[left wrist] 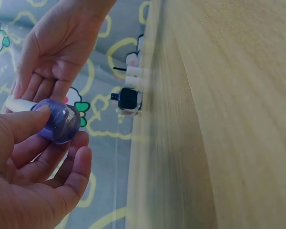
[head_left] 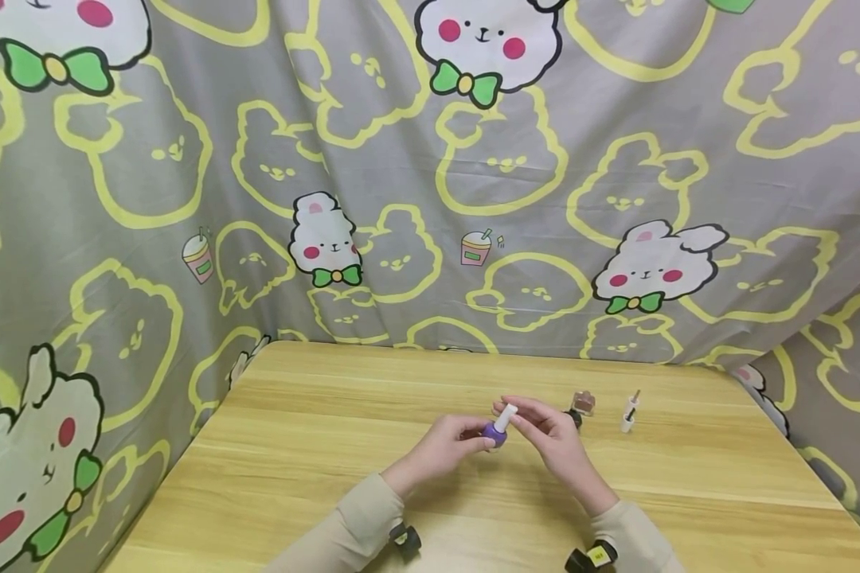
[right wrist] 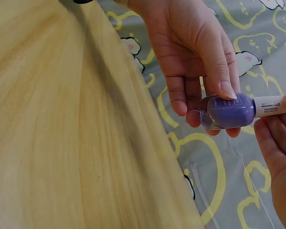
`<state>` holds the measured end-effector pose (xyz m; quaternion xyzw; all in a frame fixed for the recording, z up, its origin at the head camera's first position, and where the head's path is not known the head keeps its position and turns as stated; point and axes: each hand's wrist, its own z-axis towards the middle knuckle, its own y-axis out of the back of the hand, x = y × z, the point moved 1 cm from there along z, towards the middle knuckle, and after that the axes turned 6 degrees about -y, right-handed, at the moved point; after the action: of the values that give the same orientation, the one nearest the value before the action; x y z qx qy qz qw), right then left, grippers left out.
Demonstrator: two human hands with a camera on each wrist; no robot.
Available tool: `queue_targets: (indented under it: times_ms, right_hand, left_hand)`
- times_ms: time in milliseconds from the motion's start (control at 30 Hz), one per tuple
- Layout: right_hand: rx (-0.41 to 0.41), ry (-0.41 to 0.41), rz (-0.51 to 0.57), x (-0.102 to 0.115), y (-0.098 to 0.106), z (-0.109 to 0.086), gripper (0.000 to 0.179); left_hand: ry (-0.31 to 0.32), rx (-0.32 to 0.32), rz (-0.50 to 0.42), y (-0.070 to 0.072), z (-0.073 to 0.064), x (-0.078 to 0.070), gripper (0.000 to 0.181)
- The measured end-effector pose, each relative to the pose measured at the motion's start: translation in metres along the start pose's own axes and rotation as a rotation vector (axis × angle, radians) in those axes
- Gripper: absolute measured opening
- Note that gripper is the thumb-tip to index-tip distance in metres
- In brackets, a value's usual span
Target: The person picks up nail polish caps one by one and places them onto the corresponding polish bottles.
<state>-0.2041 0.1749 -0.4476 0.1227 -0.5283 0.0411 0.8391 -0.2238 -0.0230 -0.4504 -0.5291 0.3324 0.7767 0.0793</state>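
Both hands meet over the wooden table around a small nail polish bottle [head_left: 495,435] with purple polish and a long white cap [head_left: 505,418]. My left hand [head_left: 440,450] grips the glass body between thumb and fingers. At the other end, the fingers of my right hand [head_left: 555,442] pinch the white cap. The bottle tilts in the head view, cap pointing up and to the right. In the right wrist view the cap [right wrist: 268,106] sits against the bottle's neck, with small print on it, and the purple bottle [right wrist: 229,112] lies sideways across the fingers.
Beyond my right hand, a squarish bottle of brownish polish [head_left: 584,403] with a black cap lies on the table [head_left: 344,398]. Farther right is a small white item [head_left: 630,414] with a thin dark stick. A patterned curtain [head_left: 401,175] hangs behind the table.
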Motion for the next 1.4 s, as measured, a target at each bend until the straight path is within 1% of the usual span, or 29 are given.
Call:
queue_targets:
  times_ms: [200,433,500,733,867,933,1000,1100,1200,1333,1400]
  right_hand:
    - [-0.032,0.021,-0.009,-0.0009,0.0009,0.0001,0.024]
    - [-0.100,-0.032,-0.026,0.0004,-0.0003,-0.0020,0.015]
    - [-0.115,-0.035,-0.032,0.0012,-0.0014,-0.0020,0.014]
    - [-0.143,-0.003,-0.044,0.0009,-0.0022,-0.0013,0.015]
    - [-0.145,-0.028,-0.033,0.0007,-0.0021,-0.0013,0.015]
    - [-0.136,-0.043,-0.022,0.0009,-0.0017,-0.0014,0.016]
    - [-0.115,-0.048,-0.011,0.0012,-0.0008,-0.0016,0.021]
    - [-0.059,-0.042,0.003,0.0013,0.0016,-0.0010,0.033]
    - [-0.004,-0.034,0.013,0.0006,0.0044,-0.0003,0.039]
    - [0.033,-0.019,0.006,-0.0005,0.0059,0.0006,0.038]
    - [0.036,-0.013,-0.012,-0.0008,0.0059,0.0011,0.034]
  left_hand:
    - [0.012,-0.020,-0.004,-0.0009,-0.0001,0.0003,0.027]
    - [0.010,-0.015,0.035,-0.0017,-0.0018,-0.0002,0.026]
    - [0.008,-0.015,0.040,-0.0022,-0.0022,-0.0007,0.026]
    - [0.019,-0.030,-0.001,-0.0035,-0.0036,-0.0053,0.022]
    - [0.019,-0.036,-0.014,-0.0042,-0.0036,-0.0055,0.023]
    - [0.025,-0.040,-0.018,-0.0042,-0.0034,-0.0051,0.024]
    - [0.031,-0.046,-0.022,-0.0041,-0.0030,-0.0042,0.025]
    - [0.033,-0.044,-0.021,-0.0034,-0.0025,-0.0026,0.026]
    - [0.026,-0.037,-0.021,-0.0030,-0.0023,-0.0013,0.026]
    - [0.015,-0.027,-0.034,-0.0030,-0.0021,-0.0004,0.024]
    - [0.010,-0.022,-0.035,-0.0029,-0.0021,-0.0002,0.024]
